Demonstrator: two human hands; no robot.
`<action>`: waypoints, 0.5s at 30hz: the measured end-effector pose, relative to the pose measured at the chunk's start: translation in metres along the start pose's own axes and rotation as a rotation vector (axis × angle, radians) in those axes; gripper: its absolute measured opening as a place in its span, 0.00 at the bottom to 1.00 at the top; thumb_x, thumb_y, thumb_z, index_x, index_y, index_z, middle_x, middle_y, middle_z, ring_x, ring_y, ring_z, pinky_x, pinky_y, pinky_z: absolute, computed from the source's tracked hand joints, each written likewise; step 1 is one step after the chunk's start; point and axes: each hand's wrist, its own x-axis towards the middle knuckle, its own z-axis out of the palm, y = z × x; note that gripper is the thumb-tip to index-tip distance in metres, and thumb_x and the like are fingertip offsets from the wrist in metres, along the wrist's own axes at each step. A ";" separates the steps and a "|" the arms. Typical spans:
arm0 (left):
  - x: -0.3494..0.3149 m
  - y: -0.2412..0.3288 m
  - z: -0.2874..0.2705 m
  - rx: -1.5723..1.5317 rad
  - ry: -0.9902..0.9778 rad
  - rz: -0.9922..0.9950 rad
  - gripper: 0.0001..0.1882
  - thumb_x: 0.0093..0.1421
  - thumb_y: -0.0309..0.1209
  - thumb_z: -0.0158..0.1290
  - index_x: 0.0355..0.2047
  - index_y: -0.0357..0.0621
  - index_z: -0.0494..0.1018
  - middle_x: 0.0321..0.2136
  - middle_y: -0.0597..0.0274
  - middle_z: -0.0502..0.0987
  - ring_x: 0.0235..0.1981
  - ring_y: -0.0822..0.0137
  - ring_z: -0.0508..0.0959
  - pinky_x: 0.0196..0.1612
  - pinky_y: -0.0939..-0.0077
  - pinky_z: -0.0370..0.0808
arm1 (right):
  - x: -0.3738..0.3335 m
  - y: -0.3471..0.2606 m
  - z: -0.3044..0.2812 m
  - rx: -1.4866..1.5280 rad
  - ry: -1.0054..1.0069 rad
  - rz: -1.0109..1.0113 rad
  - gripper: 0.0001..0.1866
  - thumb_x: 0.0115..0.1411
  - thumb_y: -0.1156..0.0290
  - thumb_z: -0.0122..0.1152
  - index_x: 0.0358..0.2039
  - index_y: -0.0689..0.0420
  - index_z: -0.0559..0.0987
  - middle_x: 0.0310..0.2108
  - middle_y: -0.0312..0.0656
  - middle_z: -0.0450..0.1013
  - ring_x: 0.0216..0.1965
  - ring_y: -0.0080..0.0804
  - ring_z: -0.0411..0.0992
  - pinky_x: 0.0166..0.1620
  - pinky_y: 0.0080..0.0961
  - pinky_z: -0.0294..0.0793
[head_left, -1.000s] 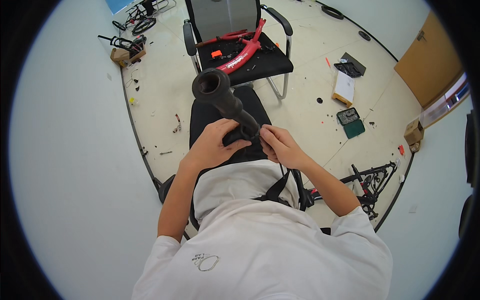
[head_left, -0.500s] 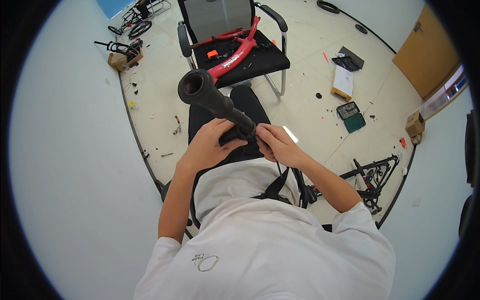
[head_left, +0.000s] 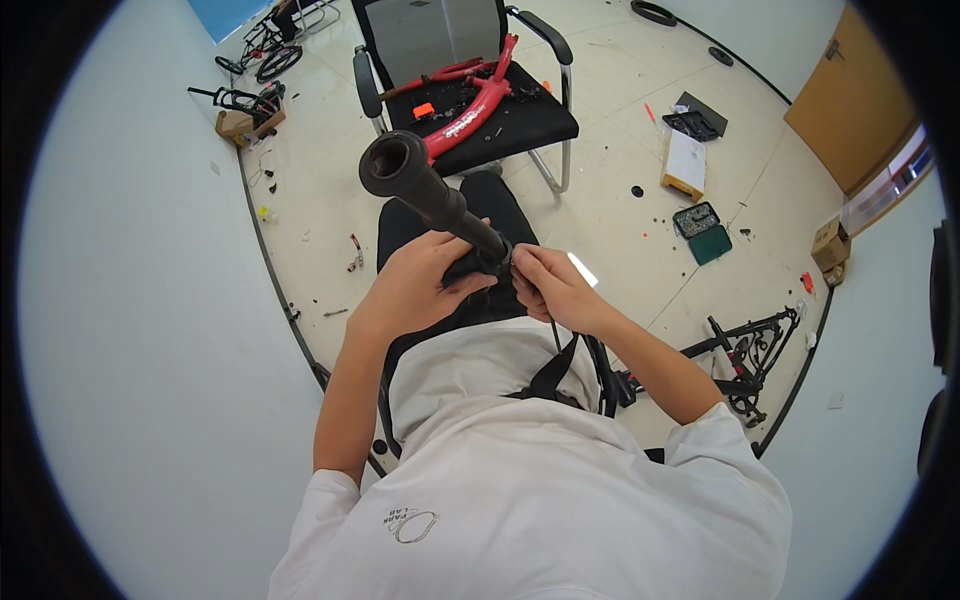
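Note:
A black tubular bicycle part (head_left: 438,200) slants up from my lap, its wide hollow end toward the far left and its lower end between my hands. My left hand (head_left: 420,280) is curled around that lower end, with the thumb on the near side and the fingers partly hidden behind it. Close against a collar (head_left: 494,256) on the tube, the fingers of my right hand (head_left: 555,287) are pinched together. A thin dark rod (head_left: 556,335), perhaps a hex key, sticks out below this hand; its other end is hidden by the fingers.
Ahead stands a black armchair (head_left: 540,115) bearing a red bicycle frame (head_left: 470,122) and small parts. On the floor at right lie a green case (head_left: 708,245), a white-topped box (head_left: 685,163) and a black bicycle frame (head_left: 745,365). A wall (head_left: 150,330) runs along the left.
The tube's wide end has shifted very slightly up and right. My left hand's fingers have moved a little around the tube; the right hand keeps its pinch at the collar.

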 end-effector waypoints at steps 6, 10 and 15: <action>0.001 0.006 0.000 0.048 0.009 -0.011 0.19 0.56 0.32 0.64 0.47 0.39 0.76 0.55 0.55 0.75 0.47 0.50 0.77 0.49 0.62 0.74 | -0.002 -0.006 0.006 -0.060 0.021 -0.026 0.17 0.74 0.59 0.39 0.30 0.54 0.66 0.16 0.27 0.57 0.13 0.13 0.51 0.16 0.16 0.50; 0.001 0.004 0.004 0.069 0.028 -0.012 0.22 0.56 0.34 0.64 0.50 0.41 0.75 0.49 0.55 0.78 0.43 0.51 0.77 0.46 0.63 0.74 | -0.002 -0.006 0.000 0.049 -0.030 0.034 0.18 0.74 0.58 0.39 0.29 0.53 0.65 0.16 0.26 0.55 0.13 0.14 0.49 0.15 0.16 0.49; 0.006 0.015 0.005 -0.012 0.078 -0.021 0.27 0.56 0.36 0.64 0.55 0.45 0.72 0.37 0.54 0.78 0.38 0.54 0.79 0.43 0.66 0.75 | -0.003 -0.011 0.001 -0.007 -0.019 0.044 0.20 0.74 0.53 0.38 0.27 0.51 0.61 0.17 0.25 0.48 0.15 0.14 0.43 0.17 0.18 0.45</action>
